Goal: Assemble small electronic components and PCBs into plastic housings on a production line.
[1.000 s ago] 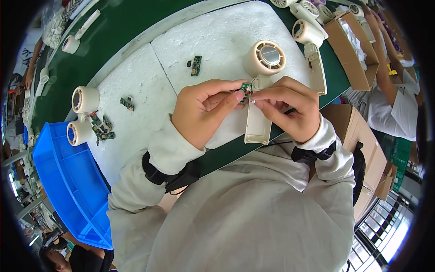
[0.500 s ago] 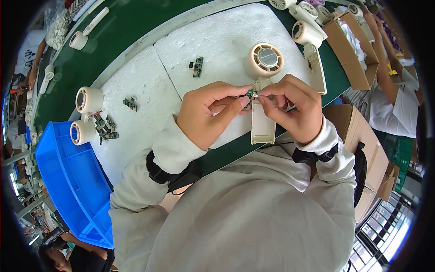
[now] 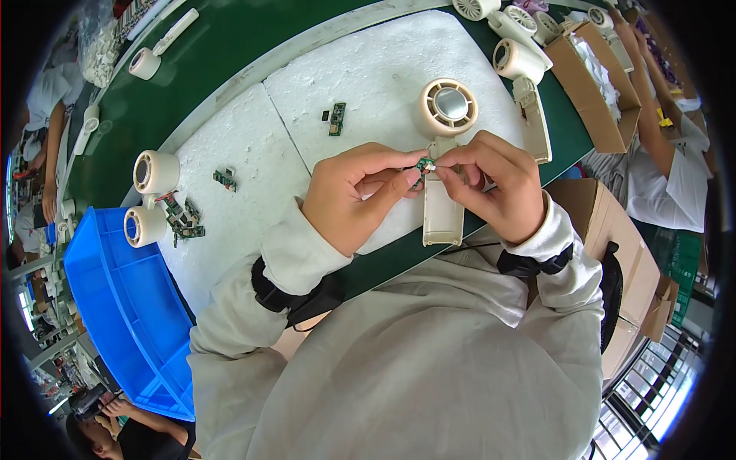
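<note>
Between thumb and fingers, my left hand [image 3: 356, 192] pinches a small green circuit board [image 3: 422, 164]. My right hand [image 3: 494, 184] is closed at the board's right side, its thumb and forefinger on a small white connector [image 3: 431, 166]. Whether the connector is seated in the board cannot be made out. Just under the fingertips lies the open cream handle shell [image 3: 444, 218] of a handheld fan, its hollow side up. Its round fan head [image 3: 448, 107] rests on the white foam sheet beyond my hands. My fingers hide part of the shell's upper end.
Loose circuit boards [image 3: 336, 119] lie on the foam sheet [image 3: 253, 138], with several more [image 3: 184, 221] beside two fan heads [image 3: 156, 172] at left. A blue bin [image 3: 130, 307] stands at the left edge. Fan parts [image 3: 517, 60] and a cardboard box [image 3: 594, 84] sit at far right.
Both hands keep their grip at the board, with little motion. Fan parts on the green surface at far left have shifted slightly rightward. A co-worker's arm at the left edge has moved.
</note>
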`<state>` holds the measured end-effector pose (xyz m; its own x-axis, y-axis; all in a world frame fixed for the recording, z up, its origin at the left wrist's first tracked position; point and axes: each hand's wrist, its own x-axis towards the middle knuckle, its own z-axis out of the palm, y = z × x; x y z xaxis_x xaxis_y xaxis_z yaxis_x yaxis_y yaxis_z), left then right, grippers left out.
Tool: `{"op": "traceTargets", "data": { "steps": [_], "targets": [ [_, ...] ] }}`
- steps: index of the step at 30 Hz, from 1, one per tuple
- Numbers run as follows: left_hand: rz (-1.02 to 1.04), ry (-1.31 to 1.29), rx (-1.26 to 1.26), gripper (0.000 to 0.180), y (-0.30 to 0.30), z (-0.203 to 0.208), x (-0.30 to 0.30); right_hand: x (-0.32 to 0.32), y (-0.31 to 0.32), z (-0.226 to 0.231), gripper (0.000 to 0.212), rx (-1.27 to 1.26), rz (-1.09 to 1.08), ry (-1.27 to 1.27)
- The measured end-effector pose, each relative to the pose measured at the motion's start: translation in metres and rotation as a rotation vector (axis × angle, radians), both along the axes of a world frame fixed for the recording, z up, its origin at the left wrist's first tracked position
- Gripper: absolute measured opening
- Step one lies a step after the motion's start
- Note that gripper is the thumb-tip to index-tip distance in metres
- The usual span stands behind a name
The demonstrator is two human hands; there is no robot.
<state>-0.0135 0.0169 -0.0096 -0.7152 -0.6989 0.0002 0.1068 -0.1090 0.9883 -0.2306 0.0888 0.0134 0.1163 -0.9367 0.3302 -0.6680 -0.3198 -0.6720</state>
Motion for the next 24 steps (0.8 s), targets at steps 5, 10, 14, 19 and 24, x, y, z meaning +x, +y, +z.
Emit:
{"op": "traceTargets", "data": {
  "steps": [5,10,14,19,24],
  "targets": [
    [0.014,0.026,0.003,0.028,0.001,0.0,0.0,0.003,0.001,-0.002,0.012,-0.004,-0.006,-0.036],
    [-0.001,-0.002,-0.063,0.029,0.001,0.003,0.001,0.004,0.001,-0.004,0.011,0.004,-0.027,-0.092],
    [0.056,-0.093,-0.306,0.031,0.004,0.007,-0.001,0.01,0.003,-0.005,0.009,-0.036,-0.047,-0.126],
    [0.203,-0.242,-0.774,0.037,0.01,0.008,-0.007,0.027,0.009,-0.006,0.007,0.087,-0.214,-0.306],
    [0.347,-0.273,-0.915,0.04,0.02,0.01,-0.017,0.042,0.01,-0.004,0.005,0.136,-0.345,-0.442]
  ]
}}
